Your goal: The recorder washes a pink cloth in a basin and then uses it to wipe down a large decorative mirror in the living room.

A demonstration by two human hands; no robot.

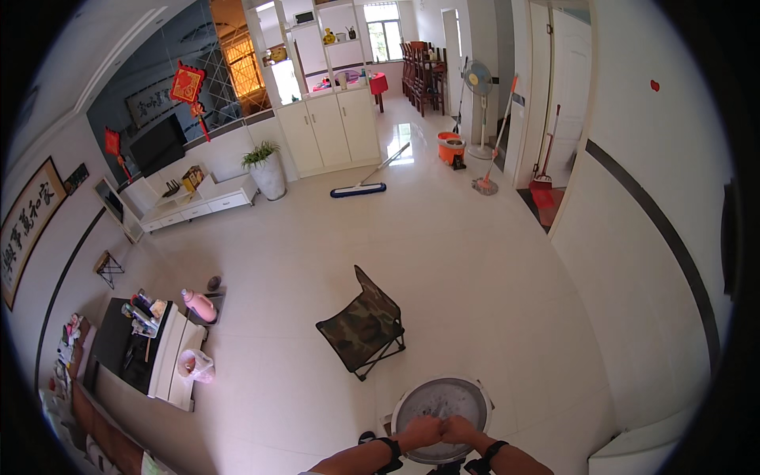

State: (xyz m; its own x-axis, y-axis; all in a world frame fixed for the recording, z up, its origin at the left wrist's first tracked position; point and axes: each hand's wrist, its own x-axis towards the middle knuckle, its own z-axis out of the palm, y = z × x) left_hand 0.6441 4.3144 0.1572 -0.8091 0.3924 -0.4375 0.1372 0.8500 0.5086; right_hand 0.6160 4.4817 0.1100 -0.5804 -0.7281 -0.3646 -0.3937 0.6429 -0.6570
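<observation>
A round metal-rimmed basin (399,409) of grey, sudsy water stands low, right in front of me. Over its near half, my left hand (420,431) and my right hand (460,430) meet with curled fingers. Something greyish (440,411) shows just beyond the knuckles, too blurred to tell as cloth or water. What the fingers may hold is hidden. Dark bands circle both wrists. Beyond the basin, to its left, is a camouflage folding chair (362,326); a gap of floor lies between them.
At left, a low table (169,368) carries bottles and small items, near a pink thermos (200,306) and a bag-lined bin (196,365). Farther off are a flat mop (358,190), an orange mop bucket (451,149), a string mop (485,185) and a standing fan (478,78).
</observation>
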